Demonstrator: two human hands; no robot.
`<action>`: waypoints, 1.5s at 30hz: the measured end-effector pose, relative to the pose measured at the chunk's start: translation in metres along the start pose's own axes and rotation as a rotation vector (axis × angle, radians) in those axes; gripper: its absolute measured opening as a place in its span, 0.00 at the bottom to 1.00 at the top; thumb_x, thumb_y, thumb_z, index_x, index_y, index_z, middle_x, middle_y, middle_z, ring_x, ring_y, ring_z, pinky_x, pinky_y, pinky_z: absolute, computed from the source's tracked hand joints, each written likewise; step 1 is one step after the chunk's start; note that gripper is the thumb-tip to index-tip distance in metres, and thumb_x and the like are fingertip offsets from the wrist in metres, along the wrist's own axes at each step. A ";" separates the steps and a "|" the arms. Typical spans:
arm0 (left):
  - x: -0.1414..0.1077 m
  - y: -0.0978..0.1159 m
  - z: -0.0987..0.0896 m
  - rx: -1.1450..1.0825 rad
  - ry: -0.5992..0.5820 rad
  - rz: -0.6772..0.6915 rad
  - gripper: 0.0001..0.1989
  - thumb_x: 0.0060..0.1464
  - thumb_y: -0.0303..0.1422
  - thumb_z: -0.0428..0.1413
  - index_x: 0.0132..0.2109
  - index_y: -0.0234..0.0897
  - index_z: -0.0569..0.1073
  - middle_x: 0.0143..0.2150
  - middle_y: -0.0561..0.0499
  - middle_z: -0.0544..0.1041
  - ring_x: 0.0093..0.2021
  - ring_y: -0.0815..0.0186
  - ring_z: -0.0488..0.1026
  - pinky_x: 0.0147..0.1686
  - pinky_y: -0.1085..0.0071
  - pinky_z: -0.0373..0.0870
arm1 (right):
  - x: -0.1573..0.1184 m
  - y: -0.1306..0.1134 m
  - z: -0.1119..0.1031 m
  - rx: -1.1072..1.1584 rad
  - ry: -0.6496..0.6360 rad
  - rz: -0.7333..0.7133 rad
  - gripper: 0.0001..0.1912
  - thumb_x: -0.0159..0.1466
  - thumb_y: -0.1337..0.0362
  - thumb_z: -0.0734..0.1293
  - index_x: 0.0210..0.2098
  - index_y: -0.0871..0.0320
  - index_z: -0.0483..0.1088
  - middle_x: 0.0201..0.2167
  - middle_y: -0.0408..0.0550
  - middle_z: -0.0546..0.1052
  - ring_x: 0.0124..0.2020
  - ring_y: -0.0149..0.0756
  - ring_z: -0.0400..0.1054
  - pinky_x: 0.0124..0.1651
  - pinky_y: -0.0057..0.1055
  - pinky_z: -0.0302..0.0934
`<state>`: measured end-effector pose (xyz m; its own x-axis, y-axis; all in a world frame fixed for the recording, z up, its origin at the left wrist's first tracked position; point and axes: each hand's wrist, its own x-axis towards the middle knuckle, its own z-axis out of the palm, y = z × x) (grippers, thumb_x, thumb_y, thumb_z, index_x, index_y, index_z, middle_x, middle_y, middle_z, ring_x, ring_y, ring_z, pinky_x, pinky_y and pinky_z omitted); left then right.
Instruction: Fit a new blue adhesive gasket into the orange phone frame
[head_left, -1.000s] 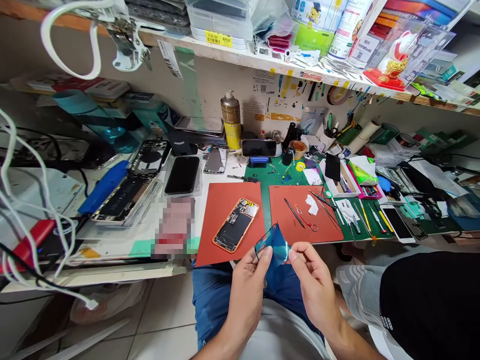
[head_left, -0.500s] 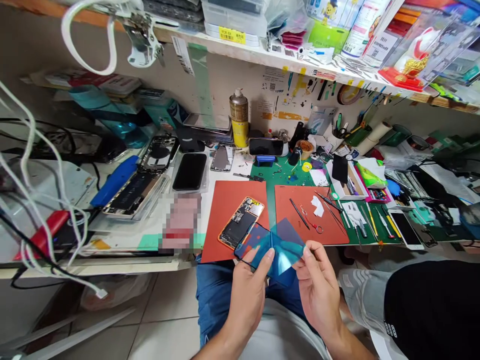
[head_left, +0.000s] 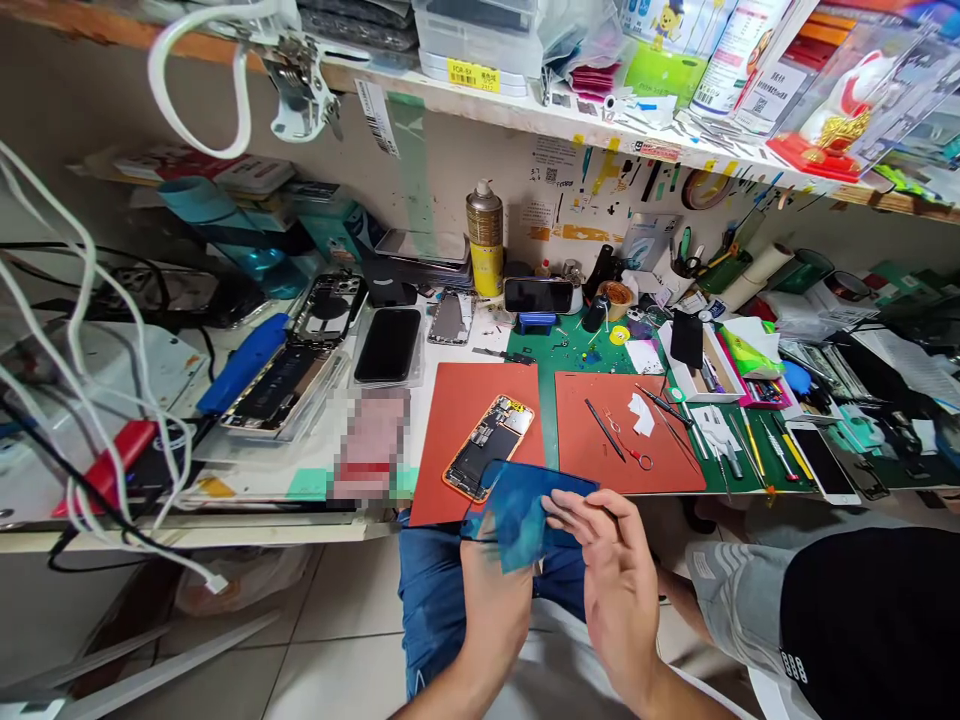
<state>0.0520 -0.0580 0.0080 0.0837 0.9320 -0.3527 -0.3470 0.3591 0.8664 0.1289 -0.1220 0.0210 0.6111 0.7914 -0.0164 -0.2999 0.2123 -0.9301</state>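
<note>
Blue film (head_left: pixel 517 515) lies over your lap (head_left: pixel 427 585), beside the counter (head_left: pixel 240 537); your right hand (head_left: pixel 616 565) touches it with extended fingers, your left hand (head_left: pixel 496 605) blurs beneath, neither grip certain: I cannot tell

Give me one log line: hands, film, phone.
left hand: partly behind blue film | right hand: at film's right side | opened phone: on red mat

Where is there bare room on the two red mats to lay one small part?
Bare: left red mat, left of the opened phone; right red mat, between its left edge and the thin black tool. Crowded: green mat, far right, around screwdriver and white-framed phone.
</note>
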 end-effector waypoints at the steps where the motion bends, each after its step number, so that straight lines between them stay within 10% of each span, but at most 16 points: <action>1: 0.000 0.002 -0.001 -0.003 -0.011 0.004 0.20 0.42 0.45 0.77 0.37 0.38 0.84 0.34 0.50 0.84 0.37 0.59 0.82 0.42 0.65 0.81 | -0.003 0.003 -0.002 -0.072 -0.057 -0.058 0.24 0.69 0.50 0.77 0.60 0.48 0.72 0.60 0.55 0.82 0.60 0.48 0.80 0.61 0.46 0.76; 4: 0.001 0.006 -0.003 -0.008 -0.044 -0.012 0.23 0.40 0.45 0.78 0.40 0.38 0.85 0.36 0.48 0.86 0.39 0.57 0.83 0.42 0.63 0.82 | -0.008 0.008 -0.008 -0.374 -0.125 -0.254 0.37 0.61 0.57 0.84 0.66 0.45 0.71 0.67 0.55 0.77 0.63 0.49 0.77 0.62 0.43 0.76; 11: 0.003 0.007 -0.001 0.009 -0.026 -0.034 0.19 0.38 0.40 0.78 0.37 0.37 0.84 0.36 0.49 0.86 0.34 0.63 0.80 0.41 0.65 0.81 | -0.001 -0.004 -0.008 -0.748 -0.057 -0.515 0.11 0.72 0.71 0.69 0.51 0.53 0.79 0.53 0.54 0.84 0.53 0.42 0.81 0.58 0.37 0.76; 19: 0.004 0.011 0.010 0.012 -0.042 -0.059 0.16 0.46 0.43 0.76 0.37 0.38 0.84 0.33 0.50 0.84 0.38 0.62 0.81 0.43 0.65 0.81 | -0.004 0.001 -0.005 -0.721 0.154 -0.305 0.14 0.73 0.61 0.70 0.30 0.55 0.74 0.23 0.39 0.71 0.22 0.29 0.61 0.25 0.25 0.60; 32: 0.016 0.019 0.008 -0.066 0.045 -0.074 0.26 0.44 0.47 0.77 0.45 0.36 0.85 0.46 0.44 0.88 0.45 0.56 0.84 0.53 0.54 0.83 | 0.006 -0.003 -0.018 -0.478 0.397 -0.073 0.17 0.70 0.49 0.74 0.35 0.56 0.74 0.24 0.41 0.77 0.24 0.32 0.71 0.30 0.25 0.68; 45: 0.034 0.043 -0.018 0.060 0.132 -0.008 0.19 0.37 0.39 0.79 0.34 0.39 0.81 0.33 0.53 0.84 0.44 0.54 0.84 0.47 0.61 0.83 | 0.020 -0.010 -0.049 -0.295 0.512 -0.002 0.19 0.66 0.47 0.78 0.34 0.56 0.73 0.23 0.39 0.74 0.25 0.30 0.69 0.30 0.24 0.66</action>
<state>0.0235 -0.0119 0.0267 -0.0389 0.9156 -0.4001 -0.2899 0.3729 0.8814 0.1802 -0.1367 0.0117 0.9092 0.3983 -0.1212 -0.1264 -0.0133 -0.9919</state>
